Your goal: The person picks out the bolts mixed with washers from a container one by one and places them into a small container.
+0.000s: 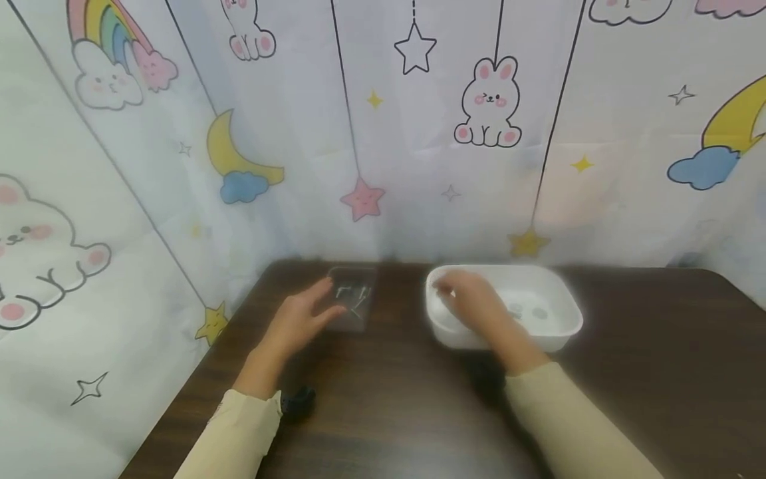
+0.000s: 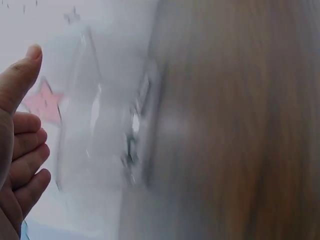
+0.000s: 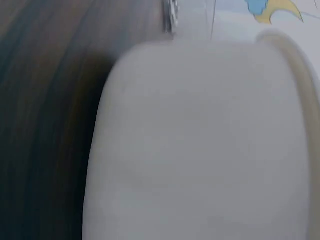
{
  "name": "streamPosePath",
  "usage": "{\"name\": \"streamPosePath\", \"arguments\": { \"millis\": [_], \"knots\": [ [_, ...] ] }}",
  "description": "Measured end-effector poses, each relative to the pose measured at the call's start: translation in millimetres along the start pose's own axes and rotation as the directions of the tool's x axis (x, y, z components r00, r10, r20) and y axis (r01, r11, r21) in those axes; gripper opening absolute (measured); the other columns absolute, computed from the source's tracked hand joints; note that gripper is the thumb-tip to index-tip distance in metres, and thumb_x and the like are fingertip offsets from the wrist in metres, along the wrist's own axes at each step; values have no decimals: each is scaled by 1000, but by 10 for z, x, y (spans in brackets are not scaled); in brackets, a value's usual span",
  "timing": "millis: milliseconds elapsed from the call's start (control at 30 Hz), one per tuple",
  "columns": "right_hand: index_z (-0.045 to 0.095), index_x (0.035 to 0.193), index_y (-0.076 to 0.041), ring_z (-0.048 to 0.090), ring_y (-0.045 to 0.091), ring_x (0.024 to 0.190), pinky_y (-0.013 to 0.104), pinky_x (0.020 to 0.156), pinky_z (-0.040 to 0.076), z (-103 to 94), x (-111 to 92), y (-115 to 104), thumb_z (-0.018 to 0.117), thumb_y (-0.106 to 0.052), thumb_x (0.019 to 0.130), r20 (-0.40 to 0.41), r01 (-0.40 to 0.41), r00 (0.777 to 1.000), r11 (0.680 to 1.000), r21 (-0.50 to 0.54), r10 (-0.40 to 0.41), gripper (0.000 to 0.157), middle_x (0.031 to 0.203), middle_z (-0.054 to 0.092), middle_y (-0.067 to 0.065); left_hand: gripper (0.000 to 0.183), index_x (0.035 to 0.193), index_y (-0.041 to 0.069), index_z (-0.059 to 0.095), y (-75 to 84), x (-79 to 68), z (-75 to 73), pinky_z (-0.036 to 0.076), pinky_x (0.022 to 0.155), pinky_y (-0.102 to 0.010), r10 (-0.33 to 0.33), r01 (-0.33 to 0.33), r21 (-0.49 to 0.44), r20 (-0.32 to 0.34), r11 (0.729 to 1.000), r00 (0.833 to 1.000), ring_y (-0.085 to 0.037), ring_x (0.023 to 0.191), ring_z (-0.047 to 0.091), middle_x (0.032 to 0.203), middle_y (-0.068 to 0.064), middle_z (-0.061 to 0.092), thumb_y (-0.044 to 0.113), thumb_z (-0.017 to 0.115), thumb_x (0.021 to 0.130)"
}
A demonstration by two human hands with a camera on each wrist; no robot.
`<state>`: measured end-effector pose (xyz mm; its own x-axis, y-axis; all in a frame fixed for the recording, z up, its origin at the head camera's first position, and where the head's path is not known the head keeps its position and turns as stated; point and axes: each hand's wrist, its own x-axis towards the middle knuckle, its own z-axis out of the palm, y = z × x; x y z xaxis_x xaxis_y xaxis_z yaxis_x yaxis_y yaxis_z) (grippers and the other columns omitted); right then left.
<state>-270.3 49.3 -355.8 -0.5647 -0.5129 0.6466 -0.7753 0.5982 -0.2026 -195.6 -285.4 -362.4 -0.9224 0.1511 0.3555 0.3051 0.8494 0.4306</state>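
Observation:
A clear plastic box [image 1: 353, 323] stands on the table to the left, with small shiny metallic-looking pieces [image 2: 134, 125] at its bottom. Beside its left edge is my left hand [image 1: 298, 320], thumb spread from loosely extended fingers and nothing in its grasp. My right hand [image 1: 475, 303] is over the left end of a white plastic tub [image 1: 562, 324], fingers bent downward. Whether those fingers hold anything is too blurred to tell. Greyish round spots [image 1: 538, 313] show on the tub's floor. In the right wrist view the tub's outer wall [image 3: 200, 140] fills most of the picture, and the hand is hidden.
Both containers sit near the back edge of a dark wood table [image 1: 383, 406]. Behind it hangs a white curtain [image 1: 407, 146] printed with rabbits, stars and moons. A dark band or device [image 1: 297, 402] is at the left wrist.

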Motion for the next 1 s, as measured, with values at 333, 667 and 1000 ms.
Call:
{"name": "streamPosePath", "arguments": {
  "millis": [333, 667, 1000],
  "knots": [
    [74, 98, -1, 69, 34, 92, 50, 86, 56, -262, -187, 426, 70, -3, 85, 170, -240, 956, 970, -29, 241, 14, 96, 75, 15, 62, 134, 3, 59, 466, 89, 176, 45, 107, -48, 220, -219, 49, -22, 975, 975, -32, 128, 55, 140, -16, 57, 38, 75, 86],
    [73, 97, 1, 67, 34, 89, 52, 84, 55, -497, -307, 758, 70, -9, 84, 389, -486, 783, 868, -104, 486, 17, 99, 73, 19, 65, 139, 7, 56, 811, 222, 494, 38, 114, -44, 221, -223, 20, 86, 975, 971, -26, 135, 49, 146, -11, 51, 47, 68, 89],
    [76, 91, -3, 66, 31, 89, 47, 82, 55, -583, -370, 781, 70, -13, 77, 462, -516, 715, 842, -159, 525, 18, 99, 74, 14, 70, 145, 10, 49, 1032, 405, 786, 35, 116, -44, 177, -168, -64, 196, 984, 964, -28, 140, 43, 152, -9, 44, 53, 62, 91]
  ]
}}
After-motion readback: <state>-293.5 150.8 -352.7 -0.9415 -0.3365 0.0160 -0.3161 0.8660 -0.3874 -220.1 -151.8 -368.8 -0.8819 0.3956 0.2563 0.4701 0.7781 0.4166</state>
